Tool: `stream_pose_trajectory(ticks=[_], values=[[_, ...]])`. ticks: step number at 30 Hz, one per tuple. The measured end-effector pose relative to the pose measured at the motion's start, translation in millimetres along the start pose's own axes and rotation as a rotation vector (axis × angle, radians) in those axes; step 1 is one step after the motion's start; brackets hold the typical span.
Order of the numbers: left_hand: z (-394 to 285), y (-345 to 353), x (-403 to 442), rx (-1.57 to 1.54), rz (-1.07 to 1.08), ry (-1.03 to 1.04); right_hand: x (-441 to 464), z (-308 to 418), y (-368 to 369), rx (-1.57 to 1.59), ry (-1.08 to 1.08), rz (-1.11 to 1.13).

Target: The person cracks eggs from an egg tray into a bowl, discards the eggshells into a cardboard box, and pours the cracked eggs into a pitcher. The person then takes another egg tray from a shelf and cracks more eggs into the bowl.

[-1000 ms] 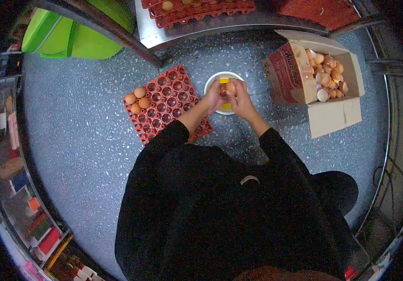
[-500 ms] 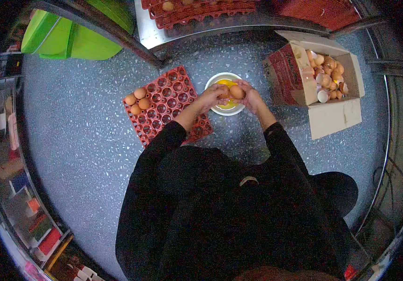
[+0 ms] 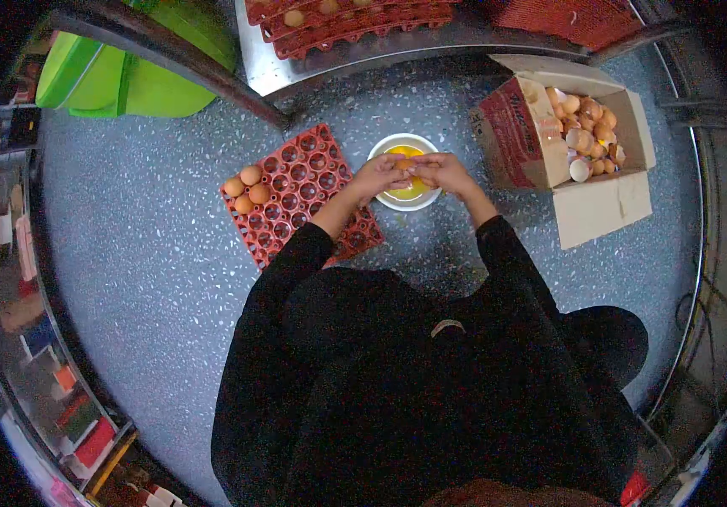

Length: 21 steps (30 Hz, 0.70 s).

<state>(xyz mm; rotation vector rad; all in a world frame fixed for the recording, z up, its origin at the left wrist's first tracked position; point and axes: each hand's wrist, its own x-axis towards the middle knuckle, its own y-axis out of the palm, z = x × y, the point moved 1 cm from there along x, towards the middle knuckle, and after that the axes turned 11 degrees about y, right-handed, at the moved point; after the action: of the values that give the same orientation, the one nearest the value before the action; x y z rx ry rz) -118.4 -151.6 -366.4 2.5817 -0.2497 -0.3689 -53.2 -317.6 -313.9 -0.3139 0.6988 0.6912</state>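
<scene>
My left hand [image 3: 378, 177] and my right hand [image 3: 448, 174] meet over a white bowl [image 3: 378, 197], fingertips together. Between them shows part of a brown egg [image 3: 404, 164], mostly covered by the fingers; whether its shell is cracked I cannot tell. Both hands are closed around it. Inside the bowl lies yellow raw egg [image 3: 406, 193]. Left of the bowl, a red egg tray [image 3: 300, 182] rests on the floor with several whole brown eggs [image 3: 251, 175] in its far left corner, the other visible cups holding none.
An open cardboard box [image 3: 511, 135] full of eggshells [image 3: 587, 135] stands to the right, one flap [image 3: 602, 211] folded out. Stacked red trays [image 3: 355, 25] sit on a metal table [image 3: 260, 68] ahead. A green bin [image 3: 161, 80] and a table leg [image 3: 203, 63] are at the far left.
My right hand has turned inward and its fingers have closed toward my left hand. A brown egg plainly visible by the right fingers before is now mostly hidden.
</scene>
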Motion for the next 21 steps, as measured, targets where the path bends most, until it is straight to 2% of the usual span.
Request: stream_pose_trajectory(ticks=[2,4,7,9,13,14,16,19,21], values=[[2,-3,1,0.088,0.022,0.020,-1,4,-4,-0.061,-0.002,-0.003],[-13,8,-6,0.173,-0.060,0.003,1,1,-8,-0.123,-0.003,-0.007],[-14,9,-4,0.131,-0.023,0.025,1,3,-8,-0.065,-0.038,0.064],[-19,13,-7,0.155,-0.036,0.040,0,8,-6,-0.315,-0.034,0.032],[-21,17,-7,0.211,-0.059,0.120,-4,7,-2,-0.306,-0.145,-0.023],[-20,16,-5,0.211,-0.057,0.120,-2,5,-1,-0.377,-0.177,-0.104],[-27,17,-5,0.635,-0.091,0.056,4,-4,0,-0.447,-0.208,-0.184],[-28,19,-5,0.678,-0.081,0.071,6,-3,6,-0.400,-0.205,-0.209],[-27,18,-4,0.693,-0.080,0.078,2,-1,6,-0.549,-0.232,-0.276]])
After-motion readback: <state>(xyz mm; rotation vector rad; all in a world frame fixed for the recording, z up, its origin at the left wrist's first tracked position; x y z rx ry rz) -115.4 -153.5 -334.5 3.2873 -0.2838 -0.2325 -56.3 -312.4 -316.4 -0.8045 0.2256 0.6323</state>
